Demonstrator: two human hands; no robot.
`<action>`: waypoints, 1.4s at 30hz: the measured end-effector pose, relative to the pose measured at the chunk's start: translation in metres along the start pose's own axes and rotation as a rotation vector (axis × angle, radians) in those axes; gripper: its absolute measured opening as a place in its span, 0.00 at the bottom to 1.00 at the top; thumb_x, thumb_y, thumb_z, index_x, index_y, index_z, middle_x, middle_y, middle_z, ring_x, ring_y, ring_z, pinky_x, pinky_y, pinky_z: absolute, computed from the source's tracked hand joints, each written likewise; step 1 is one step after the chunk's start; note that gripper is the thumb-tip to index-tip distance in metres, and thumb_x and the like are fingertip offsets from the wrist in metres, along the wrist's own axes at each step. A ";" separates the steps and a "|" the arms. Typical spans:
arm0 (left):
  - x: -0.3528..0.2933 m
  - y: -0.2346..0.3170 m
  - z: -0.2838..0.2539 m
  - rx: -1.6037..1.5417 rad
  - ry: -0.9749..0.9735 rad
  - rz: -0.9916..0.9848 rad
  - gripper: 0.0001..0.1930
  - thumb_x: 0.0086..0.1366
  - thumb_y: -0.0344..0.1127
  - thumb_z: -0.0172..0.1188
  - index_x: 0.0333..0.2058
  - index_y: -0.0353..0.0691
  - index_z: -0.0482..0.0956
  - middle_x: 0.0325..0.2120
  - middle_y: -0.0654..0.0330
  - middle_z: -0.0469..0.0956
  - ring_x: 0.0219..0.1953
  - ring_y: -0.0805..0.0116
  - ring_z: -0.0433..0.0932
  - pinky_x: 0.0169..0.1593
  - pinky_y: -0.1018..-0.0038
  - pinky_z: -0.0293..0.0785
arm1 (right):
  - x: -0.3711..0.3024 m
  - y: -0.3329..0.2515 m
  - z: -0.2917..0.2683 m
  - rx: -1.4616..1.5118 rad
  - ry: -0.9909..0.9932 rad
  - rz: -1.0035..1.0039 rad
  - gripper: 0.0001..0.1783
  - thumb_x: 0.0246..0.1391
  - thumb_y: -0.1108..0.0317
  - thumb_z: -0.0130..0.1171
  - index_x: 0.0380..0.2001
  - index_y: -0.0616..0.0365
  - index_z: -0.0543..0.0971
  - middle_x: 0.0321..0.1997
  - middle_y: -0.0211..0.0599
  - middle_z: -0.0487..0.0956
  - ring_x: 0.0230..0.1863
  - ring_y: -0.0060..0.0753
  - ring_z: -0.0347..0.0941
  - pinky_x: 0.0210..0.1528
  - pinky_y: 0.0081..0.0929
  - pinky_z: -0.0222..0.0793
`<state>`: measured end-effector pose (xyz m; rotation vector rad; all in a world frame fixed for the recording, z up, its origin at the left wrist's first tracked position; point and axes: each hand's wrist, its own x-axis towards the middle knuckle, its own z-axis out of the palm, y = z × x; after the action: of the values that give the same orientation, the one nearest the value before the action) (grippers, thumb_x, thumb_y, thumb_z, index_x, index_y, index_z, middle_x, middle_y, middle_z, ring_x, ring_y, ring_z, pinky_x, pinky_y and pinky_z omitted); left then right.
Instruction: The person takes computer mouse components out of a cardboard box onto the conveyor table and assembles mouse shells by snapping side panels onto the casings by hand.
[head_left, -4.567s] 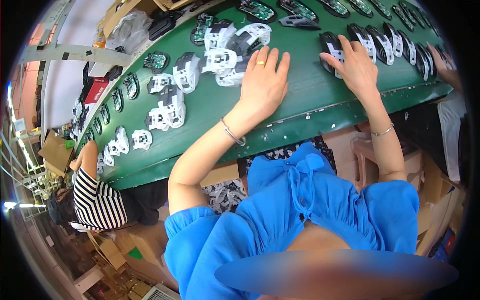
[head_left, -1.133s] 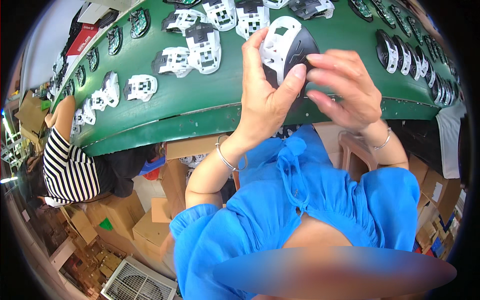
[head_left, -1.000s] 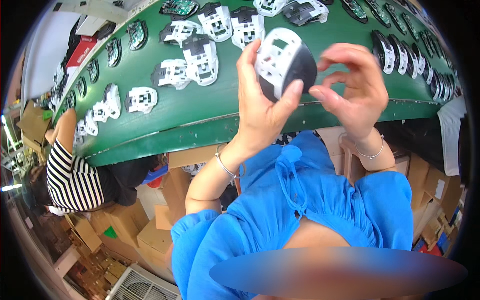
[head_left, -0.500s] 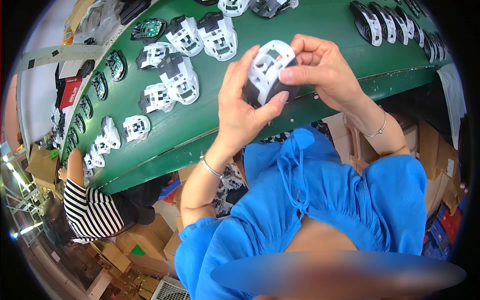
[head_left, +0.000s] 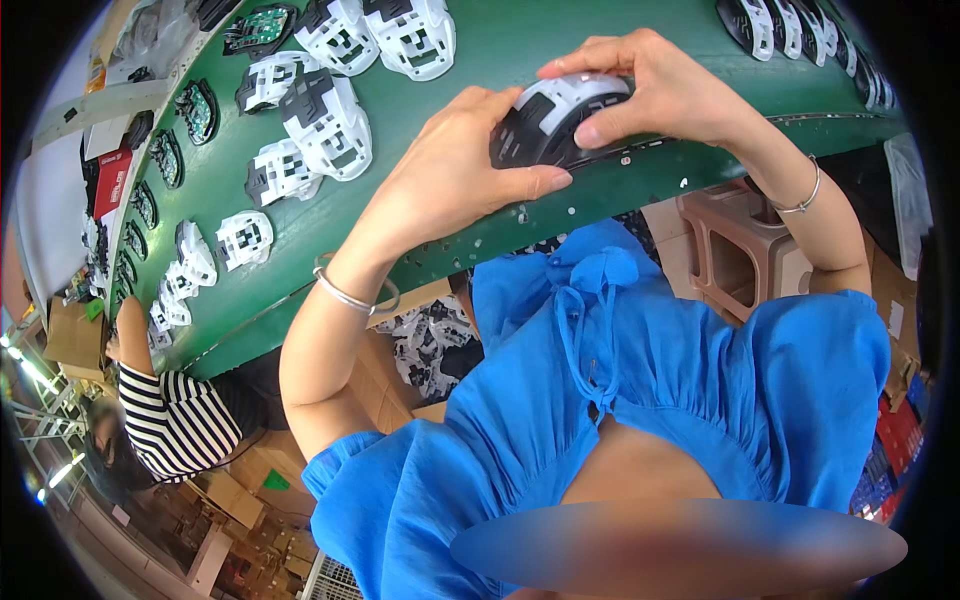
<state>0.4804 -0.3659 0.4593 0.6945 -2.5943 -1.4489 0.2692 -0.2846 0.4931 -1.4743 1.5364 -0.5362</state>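
Between both hands, low over the near side of the green table (head_left: 400,180), is a black and white computer mouse (head_left: 548,120), tilted on its side. My left hand (head_left: 455,170) wraps its left end, the thumb along the lower edge. At the other end my right hand (head_left: 665,95) grips it, thumb on the near side and fingers over the top. My palms hide parts of the mouse. To the left lie several white and black mouse shells (head_left: 328,125), some overlapping. Beyond them, black bases with green circuit boards (head_left: 198,110) form a row along the far left edge.
Several black and white mouse parts (head_left: 752,28) stand in a row at the far right. A person in a striped sleeve (head_left: 180,420) sits at the table's left end. Below the table are a pinkish stool (head_left: 745,250) and an open box of white parts (head_left: 430,345).
The mouse has turned from upright, its white openwork face toward me, to lying sideways and lower. My left hand now covers its left end; my right hand has shifted to the right end.
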 end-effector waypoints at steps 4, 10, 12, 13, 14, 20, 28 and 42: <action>0.007 -0.008 0.000 -0.017 -0.005 0.005 0.35 0.45 0.43 0.71 0.51 0.30 0.72 0.39 0.55 0.72 0.40 0.66 0.73 0.46 0.73 0.70 | 0.005 0.007 0.000 0.016 0.003 -0.033 0.30 0.32 0.69 0.71 0.45 0.61 0.78 0.36 0.33 0.76 0.40 0.26 0.71 0.45 0.22 0.65; 0.006 -0.007 0.002 0.035 0.091 0.119 0.34 0.41 0.43 0.72 0.46 0.30 0.76 0.30 0.56 0.72 0.33 0.64 0.72 0.39 0.73 0.71 | -0.001 0.004 0.005 -0.032 0.042 -0.065 0.32 0.30 0.67 0.71 0.45 0.64 0.77 0.38 0.37 0.76 0.40 0.31 0.73 0.46 0.25 0.67; 0.004 -0.002 0.000 0.106 0.068 0.241 0.39 0.38 0.47 0.75 0.49 0.32 0.74 0.32 0.51 0.73 0.35 0.58 0.74 0.40 0.70 0.72 | -0.012 0.016 0.006 -0.302 0.069 -0.277 0.32 0.30 0.62 0.71 0.43 0.66 0.76 0.38 0.41 0.75 0.40 0.38 0.72 0.45 0.30 0.67; 0.002 -0.006 0.006 -0.006 0.111 0.272 0.41 0.39 0.46 0.75 0.52 0.35 0.72 0.36 0.50 0.74 0.39 0.57 0.75 0.44 0.69 0.72 | -0.020 0.010 0.010 -0.395 0.086 -0.218 0.32 0.32 0.60 0.70 0.43 0.64 0.76 0.37 0.43 0.75 0.40 0.41 0.72 0.45 0.33 0.67; 0.001 -0.007 0.008 -0.050 0.187 0.309 0.39 0.41 0.44 0.74 0.53 0.37 0.71 0.37 0.53 0.75 0.40 0.62 0.75 0.46 0.71 0.72 | -0.026 0.011 0.011 -0.439 0.195 -0.243 0.31 0.33 0.55 0.69 0.41 0.63 0.77 0.37 0.43 0.76 0.40 0.42 0.73 0.43 0.33 0.68; -0.006 -0.006 0.015 0.206 0.513 0.329 0.23 0.51 0.35 0.68 0.46 0.37 0.75 0.39 0.53 0.75 0.43 0.59 0.75 0.46 0.69 0.72 | -0.053 0.038 -0.015 -0.895 0.994 0.103 0.32 0.41 0.41 0.64 0.38 0.59 0.77 0.36 0.39 0.76 0.38 0.42 0.74 0.39 0.34 0.70; 0.150 0.024 -0.002 0.742 0.961 0.331 0.36 0.50 0.52 0.64 0.50 0.28 0.68 0.46 0.45 0.71 0.54 0.48 0.66 0.58 0.60 0.59 | -0.020 0.010 -0.027 -0.731 1.131 -0.224 0.21 0.45 0.59 0.66 0.40 0.60 0.78 0.40 0.36 0.78 0.38 0.37 0.74 0.40 0.28 0.70; 0.043 -0.028 0.014 0.399 0.519 0.434 0.32 0.46 0.39 0.68 0.47 0.30 0.64 0.46 0.45 0.68 0.48 0.46 0.70 0.51 0.61 0.67 | 0.046 -0.055 -0.033 -0.407 0.749 -0.652 0.14 0.42 0.75 0.64 0.36 0.62 0.79 0.34 0.38 0.79 0.29 0.31 0.74 0.33 0.23 0.70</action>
<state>0.4478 -0.3853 0.4229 0.4202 -2.4101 -0.5430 0.2782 -0.3478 0.5397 -2.2759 1.7571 -1.3346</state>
